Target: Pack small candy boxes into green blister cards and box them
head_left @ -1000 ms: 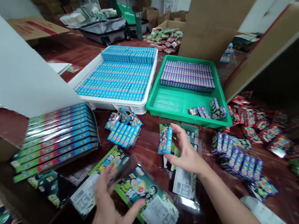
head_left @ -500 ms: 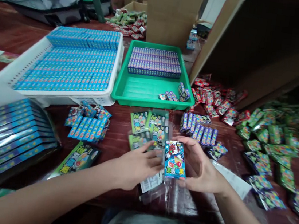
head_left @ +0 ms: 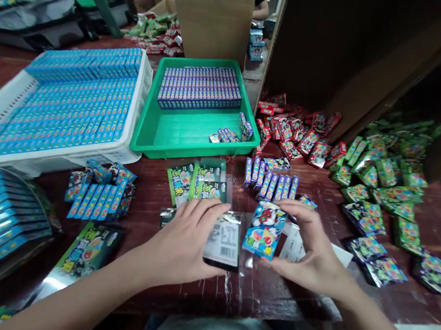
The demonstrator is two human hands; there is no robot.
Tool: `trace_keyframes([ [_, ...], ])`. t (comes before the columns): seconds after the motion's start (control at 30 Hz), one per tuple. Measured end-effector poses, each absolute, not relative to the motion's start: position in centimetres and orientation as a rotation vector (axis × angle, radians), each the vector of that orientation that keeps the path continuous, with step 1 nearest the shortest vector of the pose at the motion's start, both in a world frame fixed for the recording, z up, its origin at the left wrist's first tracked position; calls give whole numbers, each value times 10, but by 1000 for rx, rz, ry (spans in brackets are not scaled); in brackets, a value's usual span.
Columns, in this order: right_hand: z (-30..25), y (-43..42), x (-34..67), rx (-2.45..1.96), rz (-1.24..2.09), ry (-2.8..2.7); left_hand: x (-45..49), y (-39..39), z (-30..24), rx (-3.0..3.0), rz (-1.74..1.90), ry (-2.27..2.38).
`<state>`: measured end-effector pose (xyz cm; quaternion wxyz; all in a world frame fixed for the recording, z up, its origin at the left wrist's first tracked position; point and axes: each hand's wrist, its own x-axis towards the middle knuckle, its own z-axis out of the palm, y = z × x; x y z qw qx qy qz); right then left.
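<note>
My right hand [head_left: 308, 252] pinches a small blue printed box [head_left: 264, 230] between thumb and fingers, its cartoon face turned up. To its left, my left hand [head_left: 190, 237] lies across a dark flat pouch [head_left: 224, 241] with a white printed label. The fingers and thumb close over the pouch's left part and hide it. Beyond that hand lie several green and black pouches [head_left: 206, 176]. Purple small boxes [head_left: 270, 182] stand in a row past my right hand. Blue small boxes [head_left: 96, 200] are grouped left of my left hand, above another green-black pouch [head_left: 87, 250].
A green tray [head_left: 169, 150] holds rows of purple boxes, beside a white basket [head_left: 142, 95] filled with blue ones. Red packets [head_left: 286, 127] and green packets [head_left: 386, 170] lie heaped at right by a large cardboard box [head_left: 361, 48]. Another person's arm [head_left: 261, 9] shows behind.
My left hand has come down onto the labelled pouch and closed over it. My right hand keeps the blue box, now tilted differently. The camera view has shifted to the right.
</note>
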<state>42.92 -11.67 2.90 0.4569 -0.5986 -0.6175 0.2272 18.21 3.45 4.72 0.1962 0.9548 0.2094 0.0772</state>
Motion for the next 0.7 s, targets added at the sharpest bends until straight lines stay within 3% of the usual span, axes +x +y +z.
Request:
trace_keyframes([
  [0.27,32,-124,449,-1439,815,-1799,208,23,48,2651,147,447],
  [0.53,28,-137,458,-1673,597,-1933,235,20,26,2660,130,522],
  [0.7,34,-122,528,-1776,346,-1791,249,16,21,2699,116,632],
])
